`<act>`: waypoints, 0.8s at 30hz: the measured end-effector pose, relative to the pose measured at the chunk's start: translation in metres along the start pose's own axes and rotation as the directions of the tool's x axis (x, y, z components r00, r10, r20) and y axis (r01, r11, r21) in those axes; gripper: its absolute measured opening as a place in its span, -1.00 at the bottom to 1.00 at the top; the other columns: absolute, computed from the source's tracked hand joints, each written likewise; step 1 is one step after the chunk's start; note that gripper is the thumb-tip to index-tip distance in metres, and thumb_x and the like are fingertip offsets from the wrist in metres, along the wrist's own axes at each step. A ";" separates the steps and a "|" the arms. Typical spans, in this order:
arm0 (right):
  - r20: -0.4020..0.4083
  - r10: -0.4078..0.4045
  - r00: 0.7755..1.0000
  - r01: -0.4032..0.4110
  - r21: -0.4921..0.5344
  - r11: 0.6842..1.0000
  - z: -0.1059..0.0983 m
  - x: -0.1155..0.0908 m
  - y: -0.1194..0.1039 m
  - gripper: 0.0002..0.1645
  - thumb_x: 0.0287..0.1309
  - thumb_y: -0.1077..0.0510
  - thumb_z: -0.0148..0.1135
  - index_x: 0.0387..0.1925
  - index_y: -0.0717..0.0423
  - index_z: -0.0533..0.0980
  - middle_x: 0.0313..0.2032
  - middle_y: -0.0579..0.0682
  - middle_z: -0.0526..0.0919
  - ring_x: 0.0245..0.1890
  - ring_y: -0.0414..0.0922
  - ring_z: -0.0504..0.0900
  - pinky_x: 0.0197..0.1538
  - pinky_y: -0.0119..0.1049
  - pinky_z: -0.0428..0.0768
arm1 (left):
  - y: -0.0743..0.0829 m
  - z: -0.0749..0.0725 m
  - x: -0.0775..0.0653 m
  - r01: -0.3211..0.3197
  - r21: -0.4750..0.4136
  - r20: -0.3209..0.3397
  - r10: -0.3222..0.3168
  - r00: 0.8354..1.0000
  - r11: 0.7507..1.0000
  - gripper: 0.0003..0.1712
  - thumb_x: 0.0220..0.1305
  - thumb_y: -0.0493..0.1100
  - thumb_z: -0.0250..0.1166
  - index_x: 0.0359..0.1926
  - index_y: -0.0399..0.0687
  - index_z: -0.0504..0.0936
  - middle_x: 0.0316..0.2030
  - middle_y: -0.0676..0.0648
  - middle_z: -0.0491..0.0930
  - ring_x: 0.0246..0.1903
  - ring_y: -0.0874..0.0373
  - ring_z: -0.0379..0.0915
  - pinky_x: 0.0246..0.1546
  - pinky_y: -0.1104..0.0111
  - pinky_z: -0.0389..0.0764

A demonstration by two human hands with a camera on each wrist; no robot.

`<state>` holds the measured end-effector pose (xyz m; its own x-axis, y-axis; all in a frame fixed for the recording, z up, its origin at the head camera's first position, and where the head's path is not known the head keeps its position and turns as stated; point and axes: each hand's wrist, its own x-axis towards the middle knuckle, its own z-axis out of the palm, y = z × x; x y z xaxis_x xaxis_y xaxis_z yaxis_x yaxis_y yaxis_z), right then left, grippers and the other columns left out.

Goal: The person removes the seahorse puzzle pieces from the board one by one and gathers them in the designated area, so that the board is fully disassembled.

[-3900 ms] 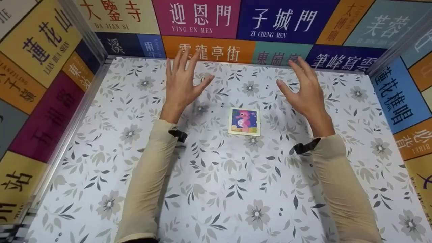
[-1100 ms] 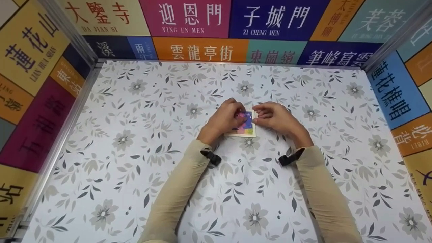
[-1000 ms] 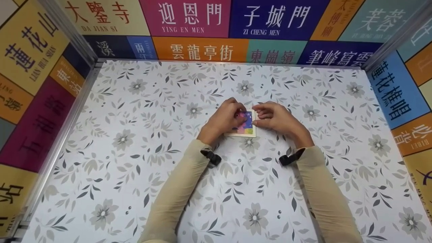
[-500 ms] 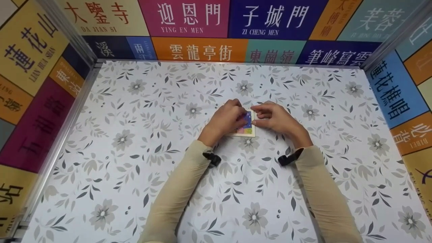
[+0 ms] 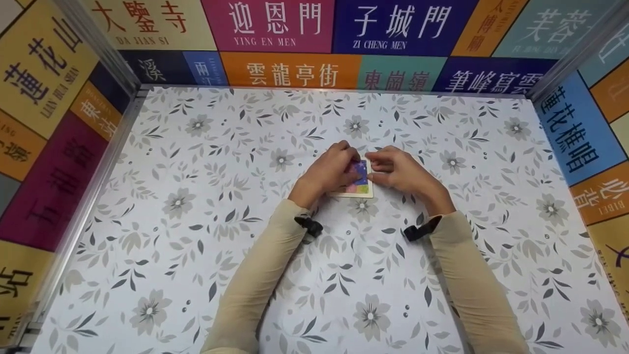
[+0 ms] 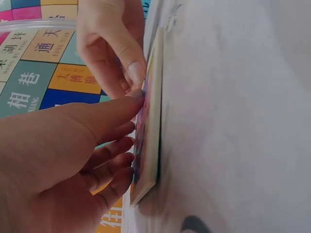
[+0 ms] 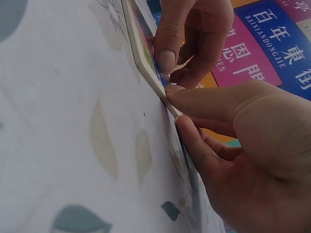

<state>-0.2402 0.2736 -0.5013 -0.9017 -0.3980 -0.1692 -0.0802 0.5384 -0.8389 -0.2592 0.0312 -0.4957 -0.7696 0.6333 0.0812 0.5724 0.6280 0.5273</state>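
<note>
A small square seahorse picture board (image 5: 361, 183) with a cream rim lies flat on the cloth, mostly covered by the hands in the head view. My left hand (image 5: 325, 172) reaches over its left part, with bent fingers and thumb on the printed face. In the left wrist view, the thumb and fingertips of the left hand (image 6: 73, 145) meet the face of the board (image 6: 149, 131); whether a loose piece is between them is hidden. At the right edge, my right hand (image 5: 405, 169) holds the rim. In the right wrist view, the right hand's (image 7: 248, 131) thumb and forefinger grip that edge.
White cloth (image 5: 236, 285) with grey flowers and leaves covers the table. Colourful panels (image 5: 290, 69) with large lettering stand along the back and both sides. Each wrist wears a black strap (image 5: 308, 226).
Both hands have come down from raised and spread to the board, the left over its face and the right at its edge. Over the last second, the left fingers shift slightly across the picture.
</note>
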 end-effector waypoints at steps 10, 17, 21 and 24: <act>-0.002 -0.020 1.000 0.020 -0.049 0.999 -0.001 0.001 -0.001 -0.28 0.38 0.23 0.44 0.52 0.17 0.47 0.26 0.23 0.49 0.36 0.15 0.63 0.43 -0.13 0.60 | 0.011 -0.002 0.005 -0.002 0.103 0.049 -0.003 0.999 0.995 -0.69 0.46 -0.04 0.46 0.08 -0.12 0.82 0.05 -0.15 0.61 0.04 -0.03 0.57 0.16 0.19 0.63; -0.006 -0.026 1.000 0.026 -0.045 0.999 -0.001 0.001 0.001 -0.28 0.37 0.23 0.45 0.51 0.19 0.47 0.24 0.25 0.48 0.35 0.17 0.63 0.43 -0.13 0.61 | 0.007 0.000 0.007 -0.001 0.031 0.046 -0.001 0.999 1.000 -0.60 0.45 -0.09 0.47 0.18 -0.19 0.74 0.10 -0.19 0.60 0.09 -0.04 0.60 0.27 0.19 0.61; -0.005 -0.019 1.000 0.018 -0.034 0.999 -0.001 0.001 0.002 -0.27 0.37 0.22 0.46 0.51 0.15 0.48 0.24 0.23 0.49 0.35 0.14 0.64 0.46 -0.09 0.58 | 0.000 0.000 0.009 0.000 -0.050 0.067 0.003 0.998 0.999 -0.59 0.42 -0.18 0.44 0.20 -0.25 0.68 0.11 -0.21 0.58 0.11 -0.04 0.57 0.30 0.21 0.59; -0.009 -0.019 1.000 0.019 -0.037 0.999 -0.001 0.001 0.002 -0.27 0.36 0.20 0.48 0.50 0.14 0.49 0.23 0.22 0.51 0.33 0.12 0.65 0.44 -0.13 0.59 | -0.003 -0.002 0.011 0.018 -0.109 0.084 -0.009 0.996 0.994 -0.58 0.38 -0.23 0.44 0.21 -0.25 0.66 0.12 -0.21 0.56 0.12 -0.02 0.54 0.30 0.23 0.57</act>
<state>-0.2419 0.2750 -0.5027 -0.9037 -0.4016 -0.1485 -0.1130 0.5581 -0.8221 -0.2699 0.0353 -0.4951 -0.7482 0.6635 0.0054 0.5241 0.5860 0.6180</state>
